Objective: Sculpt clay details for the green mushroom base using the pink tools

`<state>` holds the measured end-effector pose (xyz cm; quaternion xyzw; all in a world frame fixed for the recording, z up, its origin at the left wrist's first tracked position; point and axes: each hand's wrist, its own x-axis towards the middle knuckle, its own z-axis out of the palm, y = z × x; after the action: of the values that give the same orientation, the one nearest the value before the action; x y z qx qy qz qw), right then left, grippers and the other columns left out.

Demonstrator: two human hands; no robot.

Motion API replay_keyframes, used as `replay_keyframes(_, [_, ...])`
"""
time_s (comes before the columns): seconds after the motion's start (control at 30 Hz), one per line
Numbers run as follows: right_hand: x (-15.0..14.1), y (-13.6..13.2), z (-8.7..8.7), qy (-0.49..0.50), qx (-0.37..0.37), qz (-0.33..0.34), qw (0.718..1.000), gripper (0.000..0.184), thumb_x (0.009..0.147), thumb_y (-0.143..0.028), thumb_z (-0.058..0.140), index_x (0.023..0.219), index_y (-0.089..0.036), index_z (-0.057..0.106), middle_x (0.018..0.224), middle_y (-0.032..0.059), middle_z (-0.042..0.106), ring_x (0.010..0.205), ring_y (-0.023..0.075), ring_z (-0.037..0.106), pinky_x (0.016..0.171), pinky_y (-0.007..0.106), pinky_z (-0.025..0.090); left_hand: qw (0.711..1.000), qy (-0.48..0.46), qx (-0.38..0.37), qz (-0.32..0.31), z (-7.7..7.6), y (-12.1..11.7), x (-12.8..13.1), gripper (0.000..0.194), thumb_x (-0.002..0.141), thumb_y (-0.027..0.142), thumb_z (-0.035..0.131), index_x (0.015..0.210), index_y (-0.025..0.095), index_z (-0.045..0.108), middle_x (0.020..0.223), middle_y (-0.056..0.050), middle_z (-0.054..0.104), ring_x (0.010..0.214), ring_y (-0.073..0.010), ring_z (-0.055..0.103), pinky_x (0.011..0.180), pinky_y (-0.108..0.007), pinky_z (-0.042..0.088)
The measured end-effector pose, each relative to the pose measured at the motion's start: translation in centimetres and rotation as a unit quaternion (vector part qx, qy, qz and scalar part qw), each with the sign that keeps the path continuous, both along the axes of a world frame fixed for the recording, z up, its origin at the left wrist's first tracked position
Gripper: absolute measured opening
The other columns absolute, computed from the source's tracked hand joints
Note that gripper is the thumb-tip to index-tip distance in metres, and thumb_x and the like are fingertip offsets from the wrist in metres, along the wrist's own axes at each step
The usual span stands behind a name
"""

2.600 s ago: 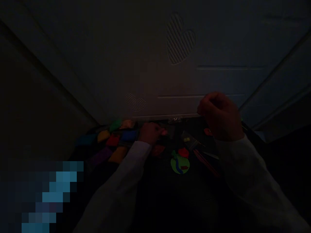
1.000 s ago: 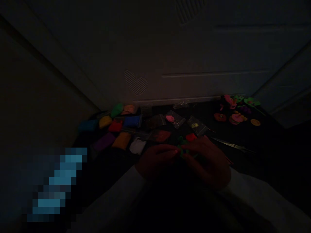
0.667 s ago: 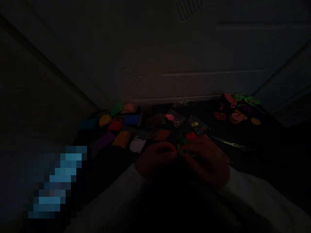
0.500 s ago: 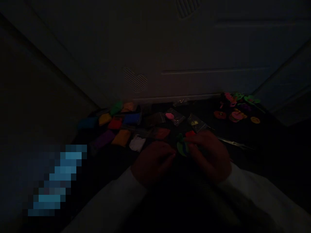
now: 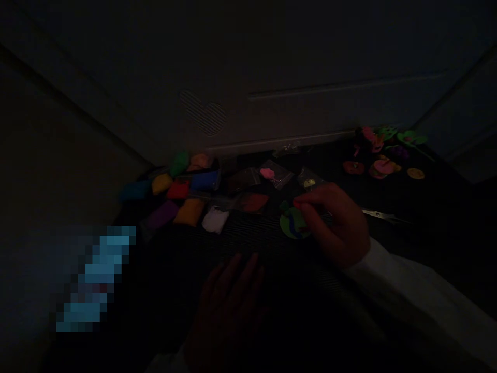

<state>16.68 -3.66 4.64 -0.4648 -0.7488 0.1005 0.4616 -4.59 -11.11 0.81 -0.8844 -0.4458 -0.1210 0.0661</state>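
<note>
The scene is very dark. My left hand [image 5: 231,303] is spread on the dark surface near the front, palm down and holding nothing. My right hand [image 5: 337,225] is closed in a pinch, with a small bit of red modelling clay [image 5: 297,204] showing at its fingertips. Just below those fingertips lies a flat round green clay piece [image 5: 288,225] bearing a wavy blue strip and a small dark red spot; the hand partly covers its right side. Behind the hand is a small clear bag [image 5: 309,182] with a yellow bit inside.
Bagged clay lies left: purple [image 5: 161,216], orange [image 5: 189,212], white [image 5: 216,219], blue [image 5: 205,181]. A pink lump [image 5: 267,173] rests on a clear bag. Scissors [image 5: 382,214] lie right, below finished clay figures [image 5: 383,168]. A panelled wall [image 5: 310,116] stands behind; a bright pixelated patch is left.
My left hand has drawn back toward me and opened flat. The right hand has lifted off the green piece, and red clay now shows between its fingertips. The camera view has shifted slightly.
</note>
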Motion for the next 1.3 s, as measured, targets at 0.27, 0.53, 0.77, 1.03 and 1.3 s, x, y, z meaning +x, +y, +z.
replay_keyframes(0.27, [0.0, 0.1, -0.2, -0.001, -0.001, -0.004, 1.000, 0.013, 0.077, -0.014, 0.047, 0.088, -0.015, 0.055, 0.081, 0.0014, 0.053, 0.078, 0.0084, 0.047, 0.068, 0.022, 0.039, 0.998, -0.004, -0.051, 0.042, -0.7, -0.2, 0.2, 0.057, 0.070, 0.056, 0.044, 0.121, 0.030, 0.037, 0.131, 0.002, 0.033, 0.121, -0.0252, 0.027, 0.098, -0.046, 0.016])
replay_keyframes(0.53, [0.0, 0.3, -0.3, 0.012, 0.003, -0.002, 1.000, 0.014, 0.077, -0.015, 0.047, 0.089, -0.014, 0.055, 0.082, 0.0022, 0.052, 0.079, 0.0090, 0.048, 0.069, 0.022, 0.039, 0.998, 0.019, -0.053, 0.040, -0.3, -1.0, 0.1, 0.054, 0.074, 0.051, 0.042, 0.122, 0.026, 0.038, 0.131, -0.002, 0.033, 0.120, -0.0262, 0.029, 0.095, -0.044, 0.021])
replay_keyframes(0.77, [0.5, -2.0, -0.8, 0.051, -0.018, -0.032, 0.998, 0.017, 0.079, -0.020, 0.045, 0.092, -0.016, 0.054, 0.088, 0.0037, 0.053, 0.085, 0.0114, 0.048, 0.075, 0.026, 0.039, 0.991, -0.090, -0.086, 0.054, -1.3, 0.8, 0.8, 0.044, 0.079, 0.033, 0.041, 0.122, 0.024, 0.037, 0.129, -0.006, 0.038, 0.119, -0.0248, 0.030, 0.092, -0.045, 0.033])
replay_keyframes(1.03, [0.7, -10.2, -2.7, 0.006, -0.107, -0.027, 0.994, 0.019, 0.083, -0.024, 0.039, 0.092, -0.015, 0.054, 0.087, 0.0057, 0.053, 0.080, 0.0113, 0.050, 0.071, 0.026, 0.043, 0.973, -0.189, -0.088, 0.102, -2.3, 2.0, 0.4, 0.033, 0.078, 0.029, 0.046, 0.109, 0.017, 0.048, 0.108, -0.008, 0.053, 0.102, -0.0185, 0.047, 0.088, -0.039, 0.040])
replay_keyframes(1.3, [-1.5, -10.3, -4.2, -0.085, -0.141, 0.019, 0.986, 0.021, 0.082, -0.025, 0.040, 0.094, -0.016, 0.054, 0.088, 0.0052, 0.053, 0.082, 0.0112, 0.050, 0.075, 0.025, 0.043, 0.965, -0.201, -0.109, 0.130, -1.9, 2.5, 1.1, 0.025, 0.079, 0.033, 0.045, 0.093, 0.013, 0.053, 0.099, -0.006, 0.054, 0.093, -0.0158, 0.050, 0.082, -0.038, 0.041])
